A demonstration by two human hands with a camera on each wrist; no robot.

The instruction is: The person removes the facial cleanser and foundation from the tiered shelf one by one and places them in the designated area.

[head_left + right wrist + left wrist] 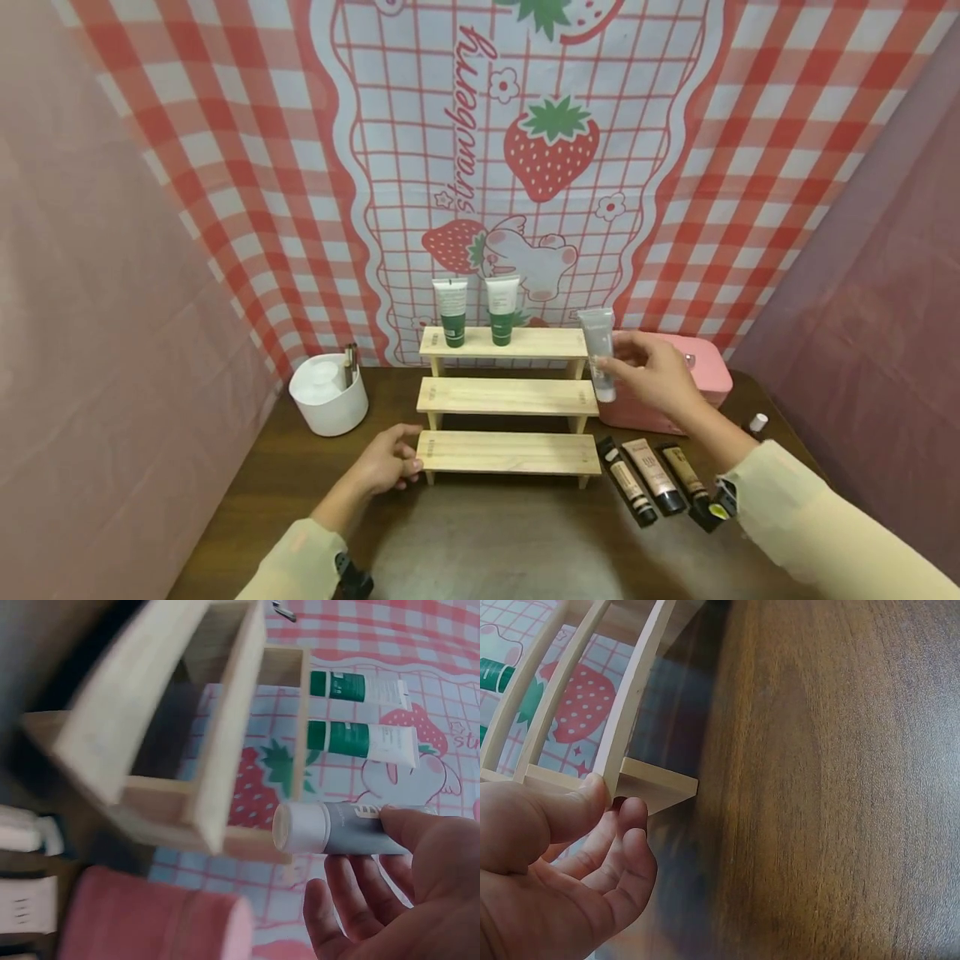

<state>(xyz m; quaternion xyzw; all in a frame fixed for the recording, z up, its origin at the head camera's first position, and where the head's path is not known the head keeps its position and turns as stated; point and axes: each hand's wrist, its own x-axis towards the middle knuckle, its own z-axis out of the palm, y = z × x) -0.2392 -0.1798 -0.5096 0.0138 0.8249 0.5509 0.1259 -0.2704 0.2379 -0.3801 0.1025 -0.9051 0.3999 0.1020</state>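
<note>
A three-tier wooden display rack stands on the dark table. My left hand pinches the left end of its lowest board between thumb and fingers, as the board edge in the left wrist view shows. Beside the right end of the top tier, my right hand holds a grey squeeze tube upright in the air, white cap down. Two green-and-white tubes, one on the left and one nearer the middle, stand cap-down on the top tier.
Behind my right hand is a pink box. Three makeup tubes, including a pink one, lie right of the rack. A white round container with brushes stands at the left. A small white-capped bottle is far right.
</note>
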